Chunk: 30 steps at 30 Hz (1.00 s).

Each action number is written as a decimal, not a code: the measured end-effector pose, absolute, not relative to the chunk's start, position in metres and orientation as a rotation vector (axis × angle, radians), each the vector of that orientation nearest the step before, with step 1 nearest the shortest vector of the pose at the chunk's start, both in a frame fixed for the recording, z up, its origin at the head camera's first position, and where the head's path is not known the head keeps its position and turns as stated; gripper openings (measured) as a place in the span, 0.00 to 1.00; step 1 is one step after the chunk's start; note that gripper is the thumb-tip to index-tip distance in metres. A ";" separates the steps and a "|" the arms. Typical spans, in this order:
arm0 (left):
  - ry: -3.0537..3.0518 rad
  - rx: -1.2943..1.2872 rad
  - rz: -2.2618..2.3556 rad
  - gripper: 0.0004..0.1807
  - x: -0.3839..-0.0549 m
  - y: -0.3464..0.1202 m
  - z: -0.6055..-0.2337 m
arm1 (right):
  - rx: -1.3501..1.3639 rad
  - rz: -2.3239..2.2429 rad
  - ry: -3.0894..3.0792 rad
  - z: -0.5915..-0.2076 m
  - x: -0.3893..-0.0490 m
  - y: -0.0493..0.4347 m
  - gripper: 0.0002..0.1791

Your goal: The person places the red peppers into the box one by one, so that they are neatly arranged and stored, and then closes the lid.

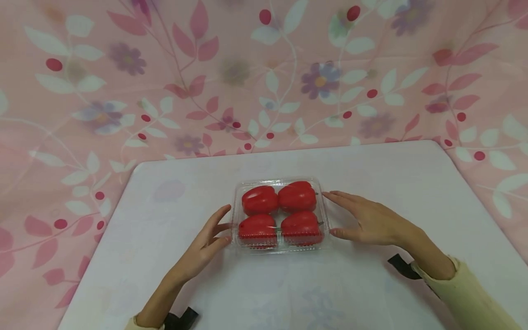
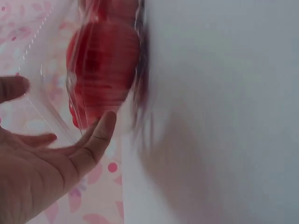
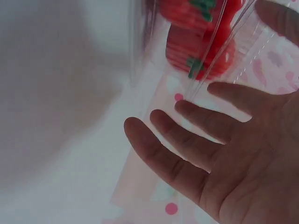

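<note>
A clear plastic clamshell box (image 1: 280,250) sits on the table with its lid down. Inside it lie several glossy red bell peppers (image 1: 297,197), with green stems showing in the right wrist view. At the box's left side is my left hand (image 1: 204,245), its fingers spread and fairly straight; the fingertips are at the wall, and contact is hard to tell. My right hand (image 1: 371,222) is by the right side, fingers extended and thumb apart, the tips very close to the wall. In the right wrist view a pepper (image 3: 187,51) shows through the plastic beyond the fingers.
The box stands on a white table (image 1: 185,183) with rounded far corners. Behind and beside the table hangs a pink floral cloth (image 1: 231,78). Black straps (image 1: 402,266) show at the wrists, and a pale yellow sleeve (image 1: 466,288) covers the right forearm.
</note>
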<state>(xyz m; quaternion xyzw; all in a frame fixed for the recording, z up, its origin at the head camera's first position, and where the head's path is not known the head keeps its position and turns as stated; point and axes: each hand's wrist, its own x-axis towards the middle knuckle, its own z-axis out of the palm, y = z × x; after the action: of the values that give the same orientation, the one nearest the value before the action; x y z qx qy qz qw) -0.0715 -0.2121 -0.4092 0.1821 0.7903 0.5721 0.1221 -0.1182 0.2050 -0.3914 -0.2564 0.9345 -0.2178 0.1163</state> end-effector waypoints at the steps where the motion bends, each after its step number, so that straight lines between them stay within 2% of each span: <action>1: 2.297 0.503 1.679 0.36 -0.068 -0.211 -0.408 | -0.739 -0.642 2.740 -0.392 -0.115 0.204 0.47; 13: 2.254 0.055 1.688 0.36 -0.045 -0.194 -0.397 | -0.672 -0.862 2.642 -0.395 -0.092 0.195 0.46; 30: 2.130 0.043 1.735 0.36 -0.048 -0.196 -0.402 | -0.602 -1.331 2.231 -0.412 -0.082 0.186 0.45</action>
<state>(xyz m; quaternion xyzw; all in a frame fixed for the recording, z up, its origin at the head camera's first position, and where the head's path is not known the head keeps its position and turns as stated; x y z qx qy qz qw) -0.0480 -0.1960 -0.4023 0.0152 0.7603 0.6192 0.1956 -0.0820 0.1862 -0.4118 -0.2194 0.8131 -0.4851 0.2355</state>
